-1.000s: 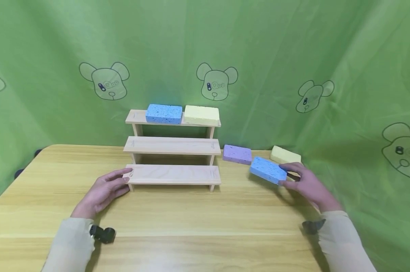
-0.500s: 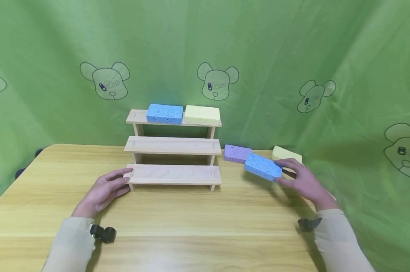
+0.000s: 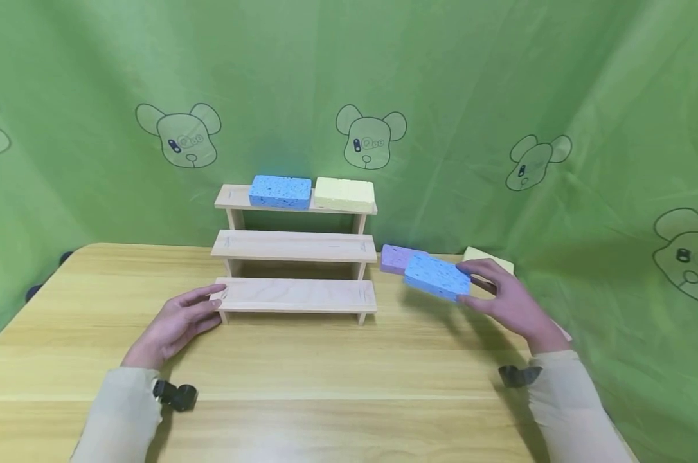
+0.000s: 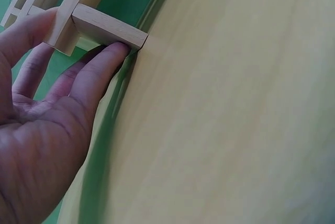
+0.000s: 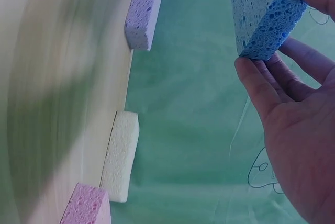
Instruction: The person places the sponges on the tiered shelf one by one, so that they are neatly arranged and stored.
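My right hand (image 3: 502,299) pinches a blue sponge (image 3: 437,276) by its right end, thumb on one side and fingers on the other. The sponge is tilted above the table, partly covering a purple sponge (image 3: 396,258) in the head view. My left hand (image 3: 178,321) holds the left end of the lowest tier of a three-tier wooden shelf (image 3: 294,296). In the left wrist view, fingers (image 4: 99,72) touch the shelf's leg and board end. On the top tier, another blue sponge (image 3: 280,192) sits left of a yellow sponge (image 3: 344,195).
Another yellow sponge (image 3: 488,258) lies at the table's back right, partly behind my right hand. A pink sponge (image 5: 86,205) shows in the right wrist view. Green cloth (image 3: 453,128) with bear-head drawings hangs behind and right of the wooden table (image 3: 326,379).
My right hand has carried the blue sponge left and slightly upward in the head view, now overlapping the purple sponge. The left hand stays at the shelf.
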{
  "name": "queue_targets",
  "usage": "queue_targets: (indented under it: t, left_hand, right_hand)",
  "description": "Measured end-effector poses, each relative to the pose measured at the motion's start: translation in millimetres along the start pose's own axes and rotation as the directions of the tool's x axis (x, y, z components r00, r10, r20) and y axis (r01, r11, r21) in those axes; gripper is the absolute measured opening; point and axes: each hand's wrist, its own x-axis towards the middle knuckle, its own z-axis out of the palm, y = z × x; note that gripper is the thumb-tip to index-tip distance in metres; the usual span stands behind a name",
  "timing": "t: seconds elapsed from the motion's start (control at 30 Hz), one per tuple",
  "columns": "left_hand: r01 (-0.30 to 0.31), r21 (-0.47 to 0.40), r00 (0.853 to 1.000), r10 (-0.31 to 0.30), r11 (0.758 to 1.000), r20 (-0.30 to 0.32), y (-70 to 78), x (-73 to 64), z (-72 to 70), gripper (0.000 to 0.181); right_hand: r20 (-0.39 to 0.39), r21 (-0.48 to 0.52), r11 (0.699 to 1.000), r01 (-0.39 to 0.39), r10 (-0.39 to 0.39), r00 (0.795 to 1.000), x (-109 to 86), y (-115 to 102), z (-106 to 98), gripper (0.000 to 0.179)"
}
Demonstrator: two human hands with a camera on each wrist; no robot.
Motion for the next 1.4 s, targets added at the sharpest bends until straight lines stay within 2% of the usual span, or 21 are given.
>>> queue_targets:
  t: [0.3, 0.6, 0.93, 1.4]
  left_hand:
    - [0.002, -0.014, 1.000, -0.002, 1.000, -0.008, -0.3, -1.2, 1.0, 0.049]
    - [0.002, 0.000, 1.000, -0.002, 1.000, -0.008, 2.1, -0.9, 1.4, 0.054]
    - [0.003, -0.007, 1.000, -0.003, 1.000, -0.010, 1.1, -1.1, 1.1, 0.049]
    - [0.006, -0.004, 1.000, -0.006, 1.000, -0.015, 0.5, -1.2, 2.1, 0.051]
  right_hand:
    - [-0.033, 0.023, 1.000, 0.019, -0.018, 0.999, 5.7, -9, 7, 0.055]
    - [-0.019, 0.031, 0.997, 0.069, -0.068, 0.998, 13.8, -22, 13, 0.057]
    - [-0.001, 0.029, 0.998, 0.063, -0.063, 0.998, 21.3, -35, 21, 0.059]
    - [0.015, 0.037, 0.994, 0.107, -0.108, 0.994, 39.8, -45, 34, 0.061]
